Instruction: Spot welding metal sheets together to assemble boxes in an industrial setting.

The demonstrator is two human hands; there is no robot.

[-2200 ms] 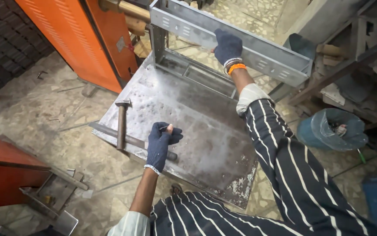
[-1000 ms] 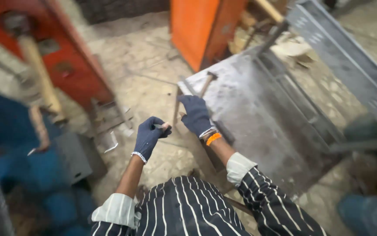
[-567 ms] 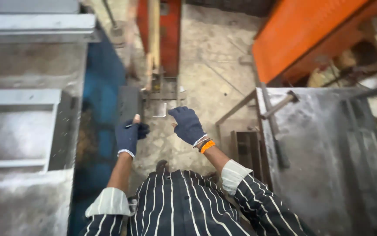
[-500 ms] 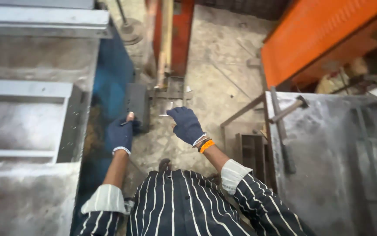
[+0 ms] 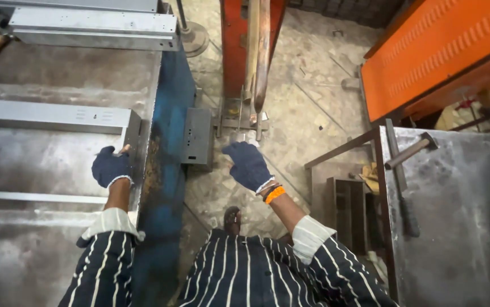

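Workshop seen from above. The left hand (image 5: pixel 111 166), in a dark blue knit glove, now rests on the grey sheet-metal surface (image 5: pixel 40 165) of the blue-edged bench (image 5: pixel 165 170), fingers curled loosely at the end of a galvanised channel section (image 5: pixel 51 116); whether it pinches anything cannot be told. The right hand (image 5: pixel 249 165) hangs above the stone floor (image 5: pixel 313 113), fingers relaxed and holding nothing, near a small grey box (image 5: pixel 197 136) on the bench side. Compared with half a second ago, the left hand has moved from the box onto the bench top. The hammer (image 5: pixel 409 152) lies apart on the steel table (image 5: pixel 455 227) at right, so work has shifted to the left bench.
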